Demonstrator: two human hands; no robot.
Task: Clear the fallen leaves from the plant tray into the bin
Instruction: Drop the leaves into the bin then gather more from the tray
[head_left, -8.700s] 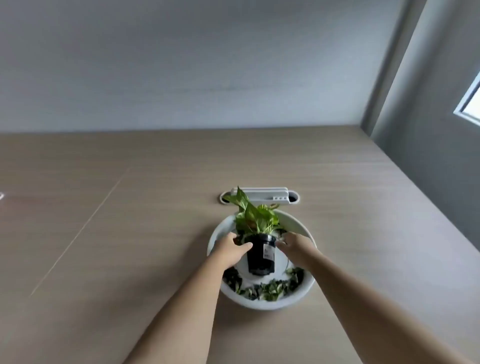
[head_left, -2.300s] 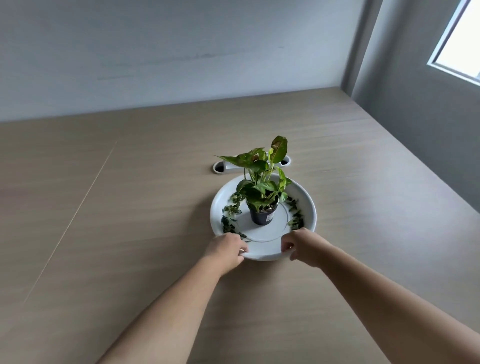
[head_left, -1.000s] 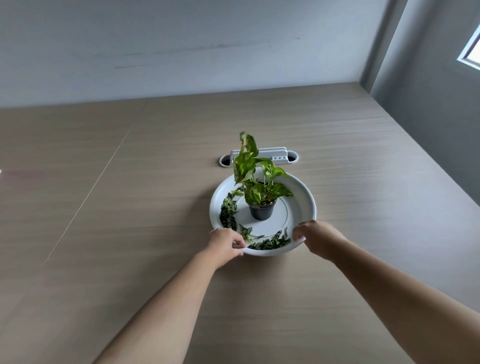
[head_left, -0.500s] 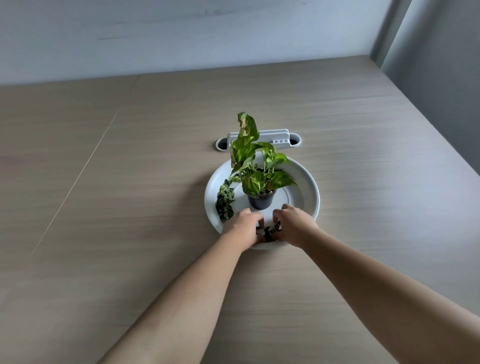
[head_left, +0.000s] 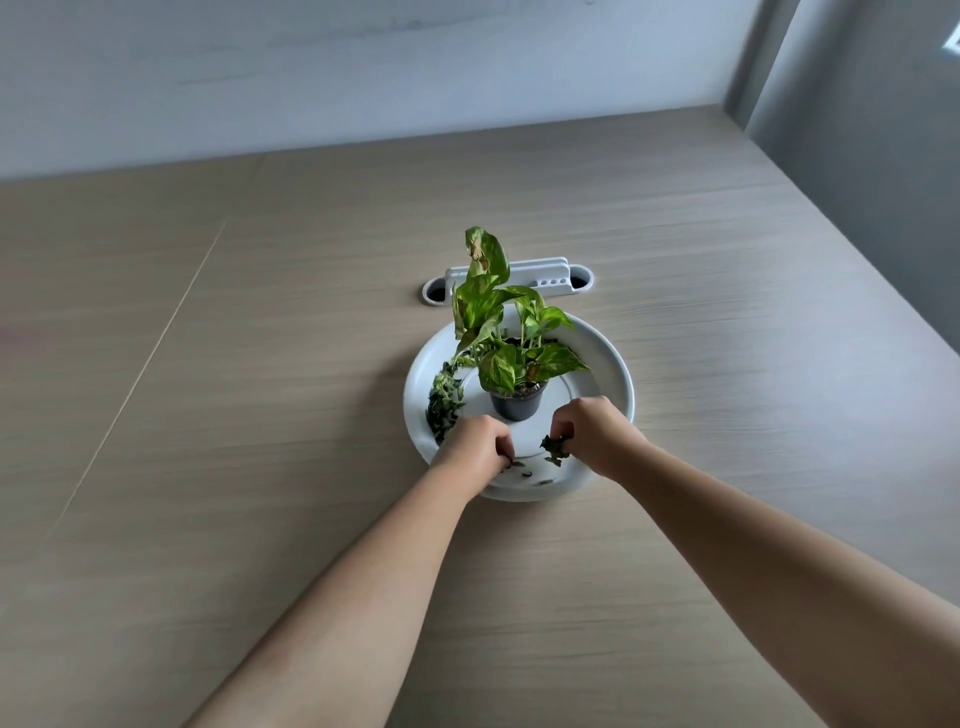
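A round white plant tray (head_left: 610, 369) lies on the wooden table. In its middle stands a small black pot (head_left: 517, 405) with a green variegated plant (head_left: 498, 322). Dark fallen leaves (head_left: 444, 397) lie heaped along the tray's left inner rim, and a few scraps (head_left: 535, 475) rest near the front rim. My right hand (head_left: 595, 436) is closed on a clump of leaves (head_left: 555, 448) just above the tray's front. My left hand (head_left: 475, 441) is curled over the front left of the tray, fingers pinched on leaf bits. No bin is in view.
A white cable grommet with a raised cover (head_left: 540, 273) sits in the table just behind the tray. A thin seam (head_left: 156, 343) runs across the tabletop at left. Grey walls bound the table at the back and right.
Both hands let go of the tray's rim, came together over the front leaves and then drew slightly apart, each gripping leaves. The front pile has shrunk to a few scraps.
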